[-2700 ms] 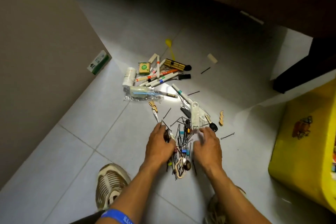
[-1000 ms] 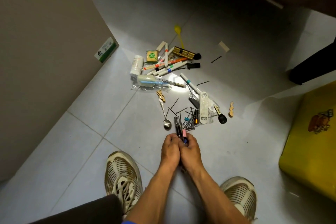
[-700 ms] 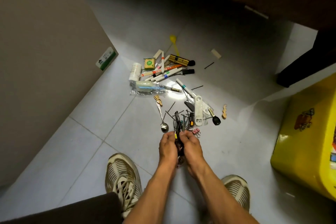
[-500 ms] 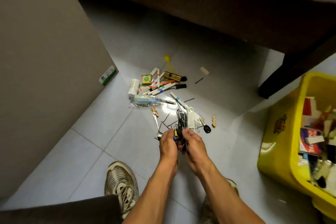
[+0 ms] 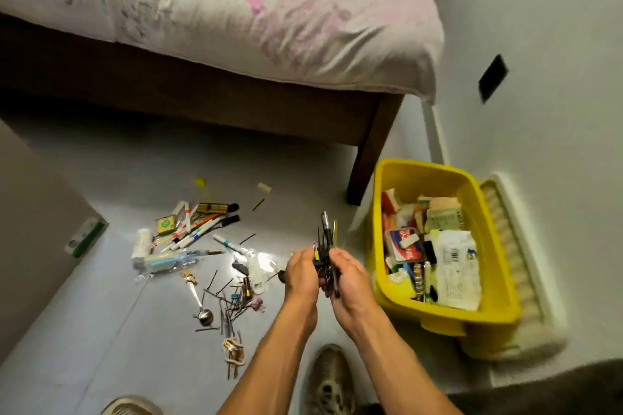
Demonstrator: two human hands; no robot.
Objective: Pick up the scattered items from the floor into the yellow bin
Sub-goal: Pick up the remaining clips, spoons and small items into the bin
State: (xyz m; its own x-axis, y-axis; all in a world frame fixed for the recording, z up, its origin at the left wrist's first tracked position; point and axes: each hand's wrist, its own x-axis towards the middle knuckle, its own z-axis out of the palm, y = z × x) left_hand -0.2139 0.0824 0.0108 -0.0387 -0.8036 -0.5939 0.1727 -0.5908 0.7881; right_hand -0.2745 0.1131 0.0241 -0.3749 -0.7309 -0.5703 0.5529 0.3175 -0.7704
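Both hands, left hand [image 5: 302, 271] and right hand [image 5: 349, 276], are clamped round an upright bundle of pins and pens [image 5: 325, 248]. The yellow bin [image 5: 438, 169] sits just right of them, right hand nearer.

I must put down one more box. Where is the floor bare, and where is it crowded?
Bare: grey tile floor left of the metal spoon, and under the bed frame. Crowded: the marker pens, the thin black pins, and the yellow plastic bin.

I'm counting two hands [image 5: 323, 274], two shoes [image 5: 332, 381], one yellow bin [image 5: 499, 280], one spoon [image 5: 202, 308], one bed [image 5: 215, 10], roughly six markers [image 5: 199, 232], and too many loose pins [image 5: 229, 305] for counting.
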